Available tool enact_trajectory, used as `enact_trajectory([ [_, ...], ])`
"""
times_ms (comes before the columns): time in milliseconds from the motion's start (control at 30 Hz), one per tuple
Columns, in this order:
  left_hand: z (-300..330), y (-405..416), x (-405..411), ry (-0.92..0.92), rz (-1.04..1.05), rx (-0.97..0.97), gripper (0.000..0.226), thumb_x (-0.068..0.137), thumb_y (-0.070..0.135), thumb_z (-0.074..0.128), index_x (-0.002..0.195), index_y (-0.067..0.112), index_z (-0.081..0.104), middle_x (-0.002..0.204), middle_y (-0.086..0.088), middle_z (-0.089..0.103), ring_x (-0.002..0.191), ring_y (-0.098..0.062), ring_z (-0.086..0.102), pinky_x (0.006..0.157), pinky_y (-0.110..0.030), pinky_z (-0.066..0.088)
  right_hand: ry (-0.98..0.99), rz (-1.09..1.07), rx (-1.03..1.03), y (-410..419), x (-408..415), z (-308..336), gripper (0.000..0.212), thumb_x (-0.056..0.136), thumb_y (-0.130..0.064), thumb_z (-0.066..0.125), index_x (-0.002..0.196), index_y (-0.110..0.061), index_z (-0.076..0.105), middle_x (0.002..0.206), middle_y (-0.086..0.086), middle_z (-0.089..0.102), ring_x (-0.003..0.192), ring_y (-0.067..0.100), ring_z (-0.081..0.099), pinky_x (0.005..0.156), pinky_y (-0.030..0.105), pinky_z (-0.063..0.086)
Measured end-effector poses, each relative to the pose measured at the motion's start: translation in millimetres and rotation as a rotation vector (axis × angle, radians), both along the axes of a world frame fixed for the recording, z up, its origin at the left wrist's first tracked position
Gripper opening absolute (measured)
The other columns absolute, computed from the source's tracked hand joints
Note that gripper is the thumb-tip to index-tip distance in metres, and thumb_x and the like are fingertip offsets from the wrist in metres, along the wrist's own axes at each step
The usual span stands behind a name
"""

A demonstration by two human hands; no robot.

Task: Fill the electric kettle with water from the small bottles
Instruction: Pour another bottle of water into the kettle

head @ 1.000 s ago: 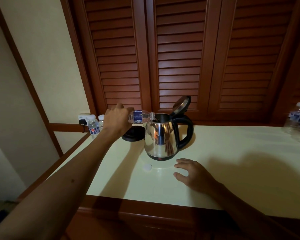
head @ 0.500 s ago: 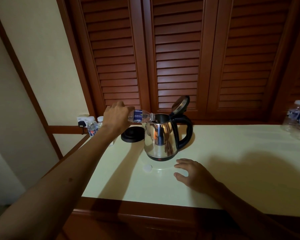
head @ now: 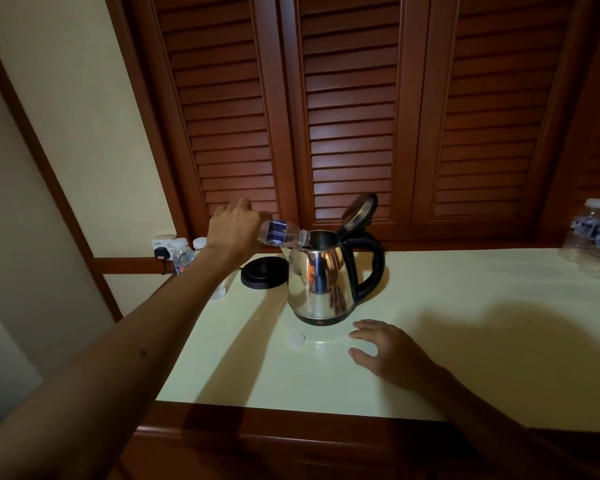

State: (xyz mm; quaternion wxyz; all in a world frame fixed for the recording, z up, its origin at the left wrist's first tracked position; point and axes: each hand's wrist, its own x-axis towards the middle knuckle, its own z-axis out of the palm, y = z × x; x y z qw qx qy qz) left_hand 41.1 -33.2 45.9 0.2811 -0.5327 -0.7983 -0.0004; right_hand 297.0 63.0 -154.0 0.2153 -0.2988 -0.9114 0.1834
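Note:
A steel electric kettle (head: 321, 278) with a black handle stands on the pale countertop (head: 465, 323), its lid (head: 358, 210) tipped open. My left hand (head: 234, 227) grips a small clear water bottle (head: 282, 233) with a blue label, tipped sideways with its mouth at the kettle's opening. My right hand (head: 388, 351) rests on the counter in front of the kettle, fingers spread and holding nothing. A white bottle cap (head: 296, 340) lies on the counter to the left of that hand.
The black kettle base (head: 264, 272) sits behind and left of the kettle. Two small bottles (head: 184, 252) stand at the far left by a wall socket (head: 162, 247). More bottles (head: 594, 233) stand at the right edge. Louvred wooden doors (head: 350, 109) rise behind.
The view has shifted slightly. My left hand holds the bottle tipped at the kettle's mouth as before, and my right hand stays on the counter.

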Motion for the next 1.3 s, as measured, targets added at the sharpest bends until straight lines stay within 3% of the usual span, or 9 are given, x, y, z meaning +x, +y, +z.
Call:
enact_trajectory([
  [367, 4, 7, 1, 0.015, 0.015, -0.04, 0.063, 0.088, 0.037, 0.069, 0.145, 0.033, 0.043, 0.128, -0.013, 0.049, 0.118, -0.03, 0.051, 0.102, -0.042, 0.042, -0.011, 0.0, 0.008, 1, 0, -1, 0.043, 0.089, -0.046, 0.058, 0.127, -0.026, 0.061, 0.143, -0.013, 0.047, 0.132, 0.002, 0.037, 0.103, 0.013, 0.021],
  [533, 7, 9, 2, 0.078, -0.016, -0.024, 0.058, 0.088, 0.037, 0.069, 0.142, 0.034, 0.047, 0.125, -0.012, 0.051, 0.119, -0.03, 0.05, 0.099, -0.04, 0.043, -0.002, -0.001, 0.005, 1, -1, -1, 0.043, 0.089, -0.045, 0.059, 0.126, -0.026, 0.061, 0.143, -0.012, 0.048, 0.132, 0.002, 0.038, 0.101, 0.013, 0.021],
  [733, 17, 15, 7, 0.165, -0.048, -0.037, 0.056, 0.09, 0.035, 0.068, 0.142, 0.033, 0.048, 0.127, -0.012, 0.05, 0.122, -0.029, 0.048, 0.108, -0.042, 0.037, 0.001, 0.008, -0.005, 3, -1, -2, 0.043, 0.088, -0.047, 0.059, 0.126, -0.026, 0.062, 0.142, -0.012, 0.049, 0.132, 0.002, 0.038, 0.103, 0.013, 0.022],
  [1000, 19, 19, 14, 0.212, -0.088, -0.031, 0.051, 0.092, 0.031, 0.065, 0.141, 0.027, 0.05, 0.13, -0.013, 0.047, 0.125, -0.029, 0.045, 0.104, -0.038, 0.039, 0.033, 0.027, 0.028, 2, 1, -3, 0.042, 0.087, -0.045, 0.061, 0.124, -0.024, 0.063, 0.14, -0.01, 0.051, 0.13, 0.002, 0.04, 0.102, 0.01, 0.021],
  [1100, 19, 20, 15, 0.239, -0.104, -0.03, 0.054, 0.09, 0.028, 0.068, 0.141, 0.026, 0.05, 0.132, -0.014, 0.047, 0.127, -0.03, 0.044, 0.106, -0.039, 0.038, 0.059, 0.04, 0.032, 2, 2, -4, 0.046, 0.084, -0.048, 0.06, 0.121, -0.021, 0.066, 0.137, -0.007, 0.055, 0.128, 0.006, 0.044, 0.109, 0.022, 0.033],
  [1233, 17, 19, 13, 0.257, -0.117, -0.017, 0.053, 0.091, 0.027, 0.066, 0.141, 0.027, 0.05, 0.132, -0.013, 0.048, 0.125, -0.03, 0.044, 0.106, -0.04, 0.038, 0.056, 0.047, 0.043, 2, 3, -3, 0.043, 0.085, -0.045, 0.063, 0.12, -0.021, 0.066, 0.136, -0.007, 0.055, 0.128, 0.004, 0.044, 0.102, 0.008, 0.023],
  [1300, 14, 18, 12, 0.239, -0.107, -0.008, 0.052, 0.09, 0.028, 0.066, 0.14, 0.027, 0.051, 0.129, -0.013, 0.05, 0.123, -0.03, 0.046, 0.104, -0.039, 0.039, 0.065, 0.052, 0.037, 3, 2, -4, 0.046, 0.083, -0.048, 0.061, 0.119, -0.021, 0.067, 0.136, -0.007, 0.056, 0.128, 0.004, 0.045, 0.106, 0.014, 0.029],
])
